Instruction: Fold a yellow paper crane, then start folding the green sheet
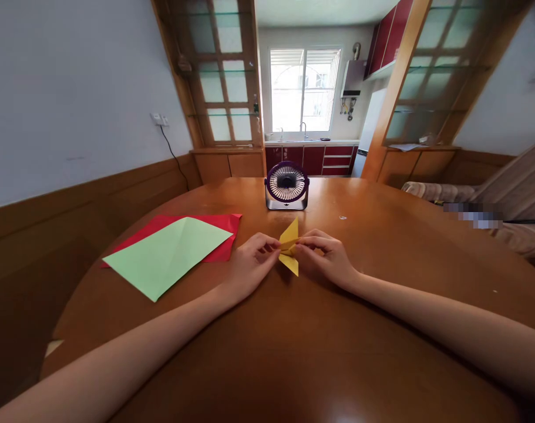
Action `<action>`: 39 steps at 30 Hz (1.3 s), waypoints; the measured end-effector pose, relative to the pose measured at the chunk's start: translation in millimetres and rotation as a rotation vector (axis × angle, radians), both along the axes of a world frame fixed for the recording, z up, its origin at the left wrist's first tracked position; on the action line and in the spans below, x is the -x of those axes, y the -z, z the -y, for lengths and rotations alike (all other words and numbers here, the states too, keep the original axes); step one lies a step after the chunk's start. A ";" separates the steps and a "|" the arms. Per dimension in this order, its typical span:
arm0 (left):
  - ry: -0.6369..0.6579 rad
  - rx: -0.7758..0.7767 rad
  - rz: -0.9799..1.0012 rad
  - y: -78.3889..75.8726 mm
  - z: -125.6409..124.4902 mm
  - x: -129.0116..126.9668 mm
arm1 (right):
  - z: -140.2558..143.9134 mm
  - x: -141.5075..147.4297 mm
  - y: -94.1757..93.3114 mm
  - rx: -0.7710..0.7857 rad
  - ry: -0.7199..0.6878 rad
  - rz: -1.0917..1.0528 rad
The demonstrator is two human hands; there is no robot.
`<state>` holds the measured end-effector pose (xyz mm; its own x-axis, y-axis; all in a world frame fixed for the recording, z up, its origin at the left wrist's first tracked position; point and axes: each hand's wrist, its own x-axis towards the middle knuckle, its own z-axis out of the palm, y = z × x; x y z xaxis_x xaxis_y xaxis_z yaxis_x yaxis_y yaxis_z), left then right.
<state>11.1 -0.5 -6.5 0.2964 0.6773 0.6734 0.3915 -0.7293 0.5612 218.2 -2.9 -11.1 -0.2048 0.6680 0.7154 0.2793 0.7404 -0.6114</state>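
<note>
Dining room opening onto a kitchen here, with a window (305, 88) at the far end, dark red base cabinets (299, 157) under the counter and a boxy wall unit (353, 77) just right of the glass. Nearer in, there's a big rounded wooden table (285, 364), pretty shiny.

The main thing is a folded piece of yellow paper (289, 232), roughly mid-table, with one pointy flap sticking out to the far side and another to the near side. The left hand (252, 258) has its left edge pinched between thumb and fingertips, other fingers curled in. The right hand (331, 255) is doing much the same on the right, thumb and fingers closed on a fold around the middle. Can't tell if the paper touches the wood or is held just above it.

Straight past it on the far side sits a little purple-rimmed fan (287, 182) on a stand, facing this way. Over on the left, a light green sheet (172, 252) lies partly on top of a red sheet (224, 249), near the left hand but not touching it.
</note>
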 end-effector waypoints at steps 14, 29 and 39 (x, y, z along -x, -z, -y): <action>0.005 -0.031 0.007 -0.2 3.4 -1.5 | 6.6 0.4 -0.4 -0.145 0.022 0.089; 0.016 -0.005 -0.003 -0.7 5.5 -1.4 | 8.8 1.2 -1.2 -0.156 0.031 0.106; 0.005 0.059 -0.007 -1.0 7.7 -4.2 | 7.6 1.7 2.2 -0.190 0.003 0.108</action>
<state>15.4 -8.3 -5.5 0.3040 0.7145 0.6301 0.3920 -0.6966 0.6009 216.5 -10.5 -13.3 -0.2857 0.5236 0.8026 0.3377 0.8388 -0.4270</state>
